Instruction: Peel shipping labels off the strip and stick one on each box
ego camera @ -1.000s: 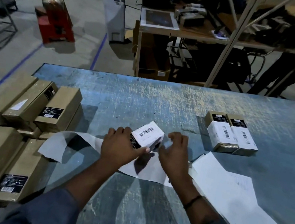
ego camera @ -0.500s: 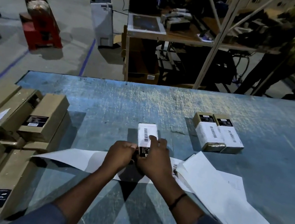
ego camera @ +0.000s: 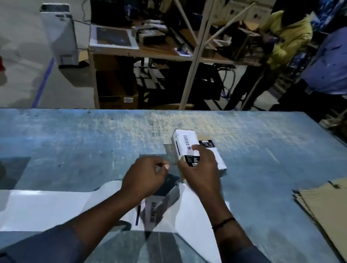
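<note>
The right hand (ego camera: 200, 172) grips the labelled box (ego camera: 181, 141), at 1 o'clock from the left hand (ego camera: 144, 179), clenched on nothing; second box (ego camera: 219, 162) just beside at 3 o'clock; strip (ego camera: 40, 207) at 6 o'clock, under both forearms

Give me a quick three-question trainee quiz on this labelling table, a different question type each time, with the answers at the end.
1. Which hand has its grip on the labelled box: A left, B right?
2. True or false: the label strip lies nearer the person than that box.
3. Fill in: the flattened cardboard lies on the table's ____ side.
Key: 1 B, the right hand; 2 true; 3 right.
</note>
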The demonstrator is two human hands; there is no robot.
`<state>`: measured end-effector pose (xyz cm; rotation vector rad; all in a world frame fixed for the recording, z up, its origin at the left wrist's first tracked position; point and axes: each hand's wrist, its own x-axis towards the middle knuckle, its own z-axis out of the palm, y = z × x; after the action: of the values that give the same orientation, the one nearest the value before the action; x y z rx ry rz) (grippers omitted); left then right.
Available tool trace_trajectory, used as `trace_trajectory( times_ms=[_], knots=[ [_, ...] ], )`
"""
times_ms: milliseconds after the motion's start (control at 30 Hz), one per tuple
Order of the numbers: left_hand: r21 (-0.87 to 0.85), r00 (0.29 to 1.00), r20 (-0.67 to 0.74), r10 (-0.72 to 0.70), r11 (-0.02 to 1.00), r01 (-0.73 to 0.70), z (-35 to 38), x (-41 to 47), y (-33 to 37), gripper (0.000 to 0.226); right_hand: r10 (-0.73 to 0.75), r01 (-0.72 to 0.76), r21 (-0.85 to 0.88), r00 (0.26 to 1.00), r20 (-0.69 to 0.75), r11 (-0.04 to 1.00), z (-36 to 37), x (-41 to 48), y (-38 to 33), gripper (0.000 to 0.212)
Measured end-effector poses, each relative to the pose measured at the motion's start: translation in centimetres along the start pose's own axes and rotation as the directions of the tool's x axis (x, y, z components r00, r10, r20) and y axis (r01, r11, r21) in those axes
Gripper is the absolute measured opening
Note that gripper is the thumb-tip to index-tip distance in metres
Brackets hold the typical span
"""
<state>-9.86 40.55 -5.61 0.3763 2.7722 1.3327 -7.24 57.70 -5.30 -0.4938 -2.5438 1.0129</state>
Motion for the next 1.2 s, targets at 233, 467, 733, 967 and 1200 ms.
trace_trajectory(
  times_ms=[233,467,733,967,1200],
  knots=[
    [0.155,0.998,0.049,0.035,0.987,-0.042,5.5,4.5,4.7,0.019,0.028,-0.032,-0.146,0.999,-0.031,0.989,-4.5,5.3,5.4,0.059],
    [0.210,0.999,0.047,-0.005,0.978,-0.005,8.5,6.7,5.0,0.019,0.028,-0.020,-0.125,0.998,0.057,0.992,-4.5,8.9,8.1,0.059],
    [0.178,1.000,0.001,-0.022,0.984,0.021,9.3,6.7,4.8,0.015,-0.056,0.061,-0.100,0.997,0.054,0.993,-3.7,9.7,9.3,0.060],
    [0.127,0.999,0.019,-0.047,0.991,0.044,8.6,5.5,4.5,0.020,-0.071,0.086,-0.165,0.993,0.094,0.982,-3.3,9.9,9.9,0.068],
    [0.190,0.999,-0.035,0.016,0.982,-0.009,4.1,2.6,2.7,0.020,-0.315,0.281,-0.397,0.949,-0.019,0.873,-1.0,5.8,5.4,0.061]
  ],
)
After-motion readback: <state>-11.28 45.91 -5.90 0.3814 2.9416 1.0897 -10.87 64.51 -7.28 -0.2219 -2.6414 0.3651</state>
